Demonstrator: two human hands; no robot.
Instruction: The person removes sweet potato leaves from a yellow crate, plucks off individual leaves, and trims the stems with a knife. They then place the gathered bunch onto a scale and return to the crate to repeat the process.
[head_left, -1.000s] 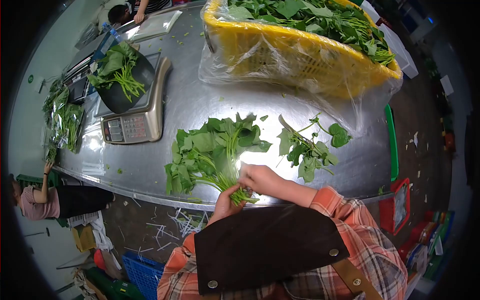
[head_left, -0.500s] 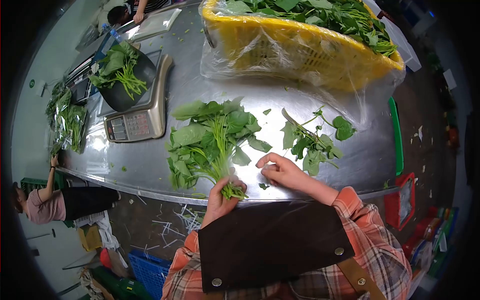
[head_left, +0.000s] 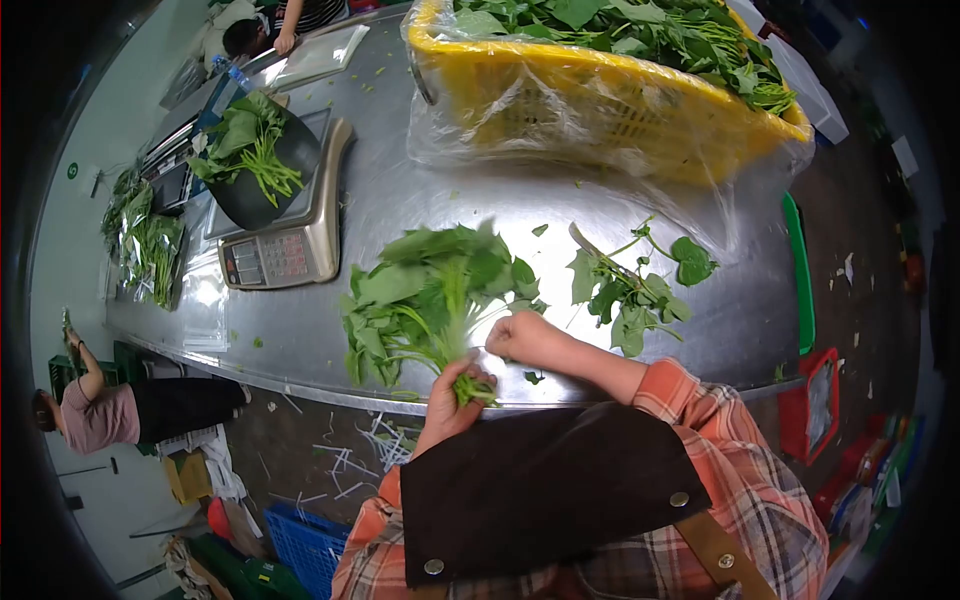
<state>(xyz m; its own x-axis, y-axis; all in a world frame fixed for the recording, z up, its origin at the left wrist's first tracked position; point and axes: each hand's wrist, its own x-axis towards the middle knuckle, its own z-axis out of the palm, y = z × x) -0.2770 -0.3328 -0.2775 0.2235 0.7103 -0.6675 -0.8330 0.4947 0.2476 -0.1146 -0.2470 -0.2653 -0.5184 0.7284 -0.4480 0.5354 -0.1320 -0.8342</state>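
Near the table's front edge, my left hand is wrapped around the lower stems of a bunch of leafy greens. The leaves fan out away from me over the metal, slightly blurred. My right hand is just right of those stems, its fingers curled together at the bunch's edge. Whatever its fingertips pinch, if anything, is hidden. A few loose sprigs lie on the table to the right of the bunch. Beneath my right hand is a small leaf scrap.
A yellow crate lined with clear plastic and heaped with greens stands at the back. Left, a scale carries a dark pan of greens. Beyond it lie bagged greens. One person stands at left, another at the far end.
My right hand has moved left, up against the bunch, and its fingers have drawn together. The bunch has shifted slightly right and down, still in my left hand.
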